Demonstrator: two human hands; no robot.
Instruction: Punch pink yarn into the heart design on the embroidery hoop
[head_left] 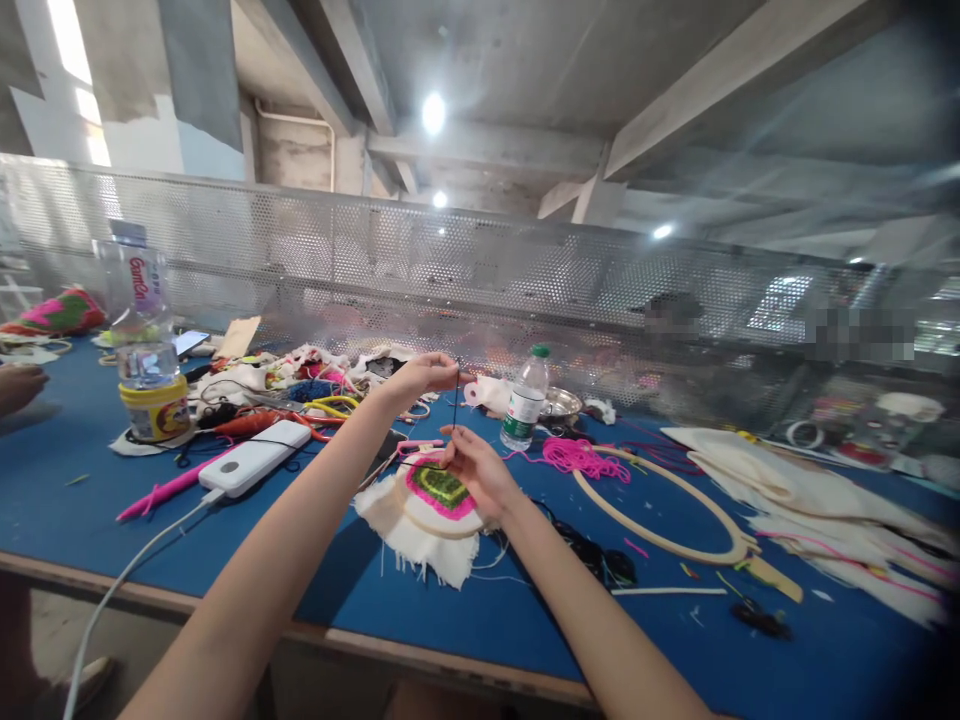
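A small embroidery hoop (pixel 439 512) with white frayed cloth and a pink and green stitched patch lies on the blue table (pixel 465 610). My right hand (pixel 480 468) rests on its far edge, pinching a dark thread (pixel 454 415) at the cloth. My left hand (pixel 420 375) is raised above it, fingers pinched on the upper end of the same thread, which runs taut between the two hands.
A large empty wooden hoop (pixel 660 510) and pink yarn (pixel 577 458) lie to the right, with white cloth (pixel 810 500) beyond. A water bottle (pixel 525 400), a white power bank (pixel 255 458), a yellow tub (pixel 155 405) and tangled threads fill the left. Another person's hand (pixel 19 385) shows at far left.
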